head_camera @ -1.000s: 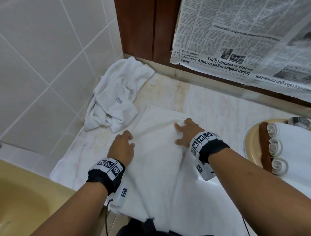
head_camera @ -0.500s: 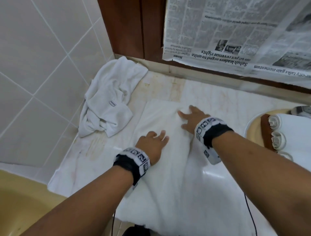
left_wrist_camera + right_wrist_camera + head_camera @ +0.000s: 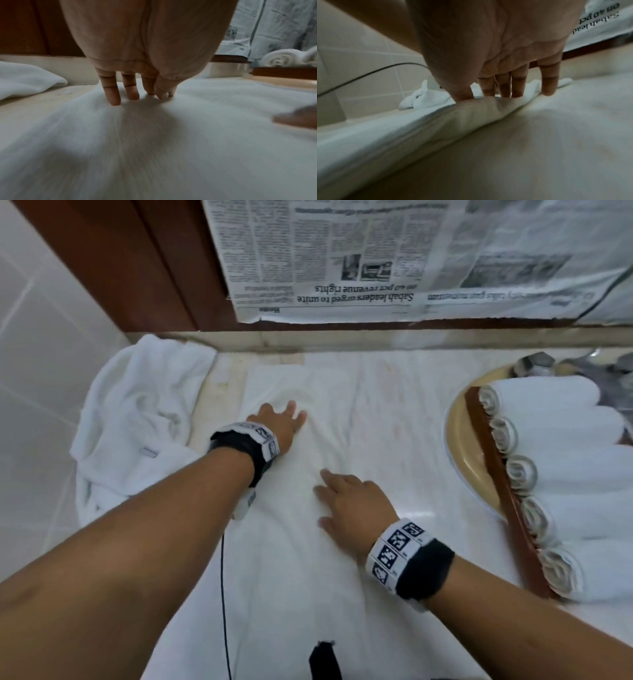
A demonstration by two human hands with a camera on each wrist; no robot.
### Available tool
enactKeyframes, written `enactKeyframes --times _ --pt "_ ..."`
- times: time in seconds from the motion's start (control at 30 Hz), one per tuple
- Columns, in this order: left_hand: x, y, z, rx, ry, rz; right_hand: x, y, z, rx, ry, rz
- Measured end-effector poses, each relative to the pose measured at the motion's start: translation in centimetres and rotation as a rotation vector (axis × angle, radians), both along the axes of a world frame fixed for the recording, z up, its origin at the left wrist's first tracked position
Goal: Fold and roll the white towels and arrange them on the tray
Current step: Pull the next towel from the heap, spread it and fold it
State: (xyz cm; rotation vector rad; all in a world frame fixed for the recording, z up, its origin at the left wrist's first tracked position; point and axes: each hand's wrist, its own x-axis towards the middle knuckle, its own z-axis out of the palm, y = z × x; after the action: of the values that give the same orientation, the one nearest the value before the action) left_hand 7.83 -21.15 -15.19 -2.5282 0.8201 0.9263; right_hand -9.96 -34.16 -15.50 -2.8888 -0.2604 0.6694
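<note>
Pressing flat, the right hand [image 3: 356,505] lies nearest on the spread towel [image 3: 294,559], fingers [image 3: 549,86] straight, gripping nothing; farther up the same towel the left hand [image 3: 279,422] rests too, fingertips [image 3: 114,97] down, fingers extended, nothing held; towel lies across the counter [image 3: 404,392]; at right, rolled towels [image 3: 555,474] sit lined on the tray [image 3: 459,440]; far left, a crumpled towel [image 3: 137,419] beside the tiled wall [image 3: 44,364]; newspaper [image 3: 376,258] behind.

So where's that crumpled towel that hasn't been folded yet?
In the head view, the crumpled towel lies at the far left of the counter, against the tiled wall, just left of the flat towel under both hands.
</note>
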Motion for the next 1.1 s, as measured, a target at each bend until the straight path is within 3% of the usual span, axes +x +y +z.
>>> enactKeyframes --times 0.1,0.2,0.3,0.4,0.57,0.97,1.1 --pt "2.1 -0.7 0.6 -0.077 0.042 0.059 1.7 -0.2 -0.4 -0.108 0.002 -0.087" --pt "1.1 1.6 0.5 -0.508 0.029 0.314 4.8 -0.5 -0.2 -0.256 0.046 -0.095" --pt "-3.9 5.9 0.2 -0.86 -0.209 0.6 6.4 -0.8 0.1 -0.314 0.08 -0.094" --pt "-10.2 9.6 -0.8 -0.843 -0.32 0.724 6.9 -0.5 0.3 -0.339 0.082 -0.102" --pt "-18.2 12.0 -1.9 -0.769 -0.169 0.861 6.0 -0.1 0.3 -0.289 0.1 -0.142" --pt "-23.0 9.4 -2.1 -0.489 -0.188 0.827 -3.0 2.1 -0.4 -0.147 -0.02 -0.184" --pt "-23.7 9.3 -0.6 -0.677 -0.162 0.799 -4.7 1.8 0.0 -0.073 -0.064 -0.222"
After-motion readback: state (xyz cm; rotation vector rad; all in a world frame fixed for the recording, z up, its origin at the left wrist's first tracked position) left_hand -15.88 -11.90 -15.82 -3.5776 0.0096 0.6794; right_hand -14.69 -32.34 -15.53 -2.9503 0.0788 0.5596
